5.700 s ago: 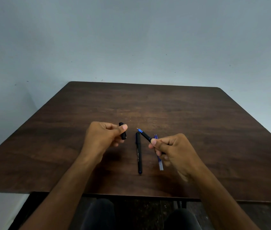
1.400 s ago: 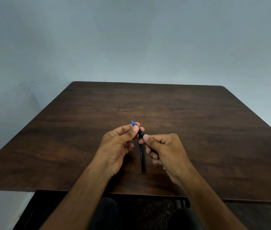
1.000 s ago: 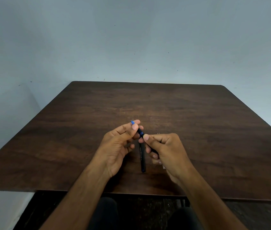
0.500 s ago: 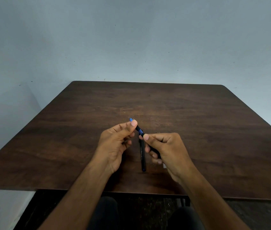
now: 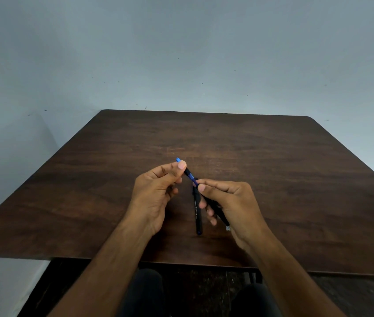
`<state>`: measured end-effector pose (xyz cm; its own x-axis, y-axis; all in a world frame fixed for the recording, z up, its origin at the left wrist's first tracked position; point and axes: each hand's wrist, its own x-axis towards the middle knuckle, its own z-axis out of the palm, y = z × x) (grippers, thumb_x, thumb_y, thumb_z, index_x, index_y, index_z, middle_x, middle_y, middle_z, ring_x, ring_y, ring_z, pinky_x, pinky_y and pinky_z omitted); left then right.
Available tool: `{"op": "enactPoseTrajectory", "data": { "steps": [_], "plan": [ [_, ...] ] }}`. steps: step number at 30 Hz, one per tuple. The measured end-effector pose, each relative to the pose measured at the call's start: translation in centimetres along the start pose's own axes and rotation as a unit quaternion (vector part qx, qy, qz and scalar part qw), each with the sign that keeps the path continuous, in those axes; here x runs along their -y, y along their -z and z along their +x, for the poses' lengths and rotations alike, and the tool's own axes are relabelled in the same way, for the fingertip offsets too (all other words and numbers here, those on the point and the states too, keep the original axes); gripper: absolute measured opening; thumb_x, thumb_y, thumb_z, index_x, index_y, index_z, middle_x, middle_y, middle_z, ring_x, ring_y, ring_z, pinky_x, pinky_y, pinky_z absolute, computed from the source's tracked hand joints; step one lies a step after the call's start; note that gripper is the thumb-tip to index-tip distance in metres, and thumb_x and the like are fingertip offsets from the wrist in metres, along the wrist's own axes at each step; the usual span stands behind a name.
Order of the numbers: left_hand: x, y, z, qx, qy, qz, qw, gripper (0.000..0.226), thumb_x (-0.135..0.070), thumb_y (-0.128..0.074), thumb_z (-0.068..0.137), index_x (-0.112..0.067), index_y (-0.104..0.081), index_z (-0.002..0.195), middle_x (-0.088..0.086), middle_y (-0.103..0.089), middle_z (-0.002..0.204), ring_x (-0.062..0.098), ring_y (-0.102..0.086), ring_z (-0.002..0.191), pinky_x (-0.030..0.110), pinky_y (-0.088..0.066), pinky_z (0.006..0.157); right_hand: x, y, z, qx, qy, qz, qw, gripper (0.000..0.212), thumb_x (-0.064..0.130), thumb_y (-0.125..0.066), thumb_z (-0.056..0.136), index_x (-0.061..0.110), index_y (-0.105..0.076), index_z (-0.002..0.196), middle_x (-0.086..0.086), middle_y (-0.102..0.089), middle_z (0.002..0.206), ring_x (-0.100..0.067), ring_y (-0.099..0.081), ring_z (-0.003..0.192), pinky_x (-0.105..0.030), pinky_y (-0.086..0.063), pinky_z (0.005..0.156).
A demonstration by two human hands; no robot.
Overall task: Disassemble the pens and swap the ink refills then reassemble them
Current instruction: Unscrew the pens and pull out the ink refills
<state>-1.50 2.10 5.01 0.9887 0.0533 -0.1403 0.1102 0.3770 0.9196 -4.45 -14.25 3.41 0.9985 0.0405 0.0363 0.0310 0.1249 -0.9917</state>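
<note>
Pens: 2, one (image 5: 197, 210) on table (image 5: 273, 156), other (image 5: 188, 173) pinched by both hands, L (image 5: 156, 195) + R (image 5: 229, 202), maybe half-disassembled.

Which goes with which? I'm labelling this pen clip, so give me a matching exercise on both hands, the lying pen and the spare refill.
1 left hand
2 right hand
3 printed pen
4 spare refill

a lies between the hands
b holds the black barrel
c pinches the blue-tipped front
d only its end shows

Pairs: 1c, 2b, 3a, 4d

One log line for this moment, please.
left hand: pinches pen tip | right hand: grips barrel | second pen: on table
</note>
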Motion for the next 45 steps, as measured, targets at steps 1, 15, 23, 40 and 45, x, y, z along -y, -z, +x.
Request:
{"op": "enactPoseTrajectory", "data": {
  "steps": [1, 15, 23, 40, 45],
  "plan": [
    [-0.1, 0.0, 0.0, -0.001, 0.000, 0.000, 1.000, 0.027, -0.032, -0.086, 0.062, -0.016, -0.078, 0.083, -0.002, -0.068, 0.072, 0.008, -0.058, 0.068, 0.024, -0.047, 0.062, 0.0, 0.0, 0.0, -0.001, -0.003, 0.004, 1.000, 0.012, 0.012, -0.071, 0.092, 0.014, -0.083, 0.097, -0.011, -0.069, 0.064, -0.015, -0.053, 0.048, -0.026, -0.043, 0.040],
    [-2.0, 2.6, 0.9, -0.057, -0.027, 0.055, 0.997, 0.036, -0.032, -0.083, 0.066, -0.011, -0.079, 0.095, 0.001, -0.073, 0.082, 0.006, -0.058, 0.070, 0.024, -0.048, 0.066, -0.3, 0.0, 0.1, 0.003, -0.015, -0.004, 1.000, 0.013, 0.012, -0.071, 0.092, 0.015, -0.083, 0.094, -0.010, -0.068, 0.063, -0.015, -0.051, 0.048, -0.025, -0.041, 0.040],
    [-1.0, 3.9, 0.8, -0.035, -0.025, 0.352, 0.935, 0.005, -0.027, -0.085, 0.073, -0.023, -0.082, 0.074, -0.005, -0.077, 0.073, 0.009, -0.073, 0.074, 0.032, -0.056, 0.075, -0.3, -0.3, 0.3, -0.004, -0.021, 0.002, 1.000, 0.013, 0.011, -0.070, 0.092, 0.014, -0.083, 0.092, -0.011, -0.067, 0.063, -0.016, -0.050, 0.047, -0.026, -0.041, 0.040],
    [-0.6, 2.0, -0.2, -0.065, 0.007, 0.604, 0.794, 0.019, -0.040, -0.087, 0.070, -0.026, -0.074, 0.074, -0.006, -0.069, 0.081, 0.009, -0.064, 0.082, 0.027, -0.051, 0.072, -0.7, -0.1, 0.1, -0.014, -0.026, 0.001, 1.000, 0.013, 0.011, -0.068, 0.094, 0.012, -0.081, 0.098, -0.011, -0.071, 0.067, -0.016, -0.054, 0.048, -0.027, -0.045, 0.041],
    [-0.6, 1.9, -0.2, -0.068, 0.023, 0.604, 0.794, 0.026, -0.042, -0.088, 0.068, -0.028, -0.065, 0.067, -0.007, -0.065, 0.077, 0.011, -0.063, 0.084, 0.029, -0.052, 0.074, -0.8, -0.1, 0.2, -0.011, -0.026, 0.005, 1.000, 0.013, 0.013, -0.068, 0.094, 0.012, -0.081, 0.098, -0.011, -0.071, 0.067, -0.016, -0.054, 0.049, -0.027, -0.046, 0.042]
  ]
}}
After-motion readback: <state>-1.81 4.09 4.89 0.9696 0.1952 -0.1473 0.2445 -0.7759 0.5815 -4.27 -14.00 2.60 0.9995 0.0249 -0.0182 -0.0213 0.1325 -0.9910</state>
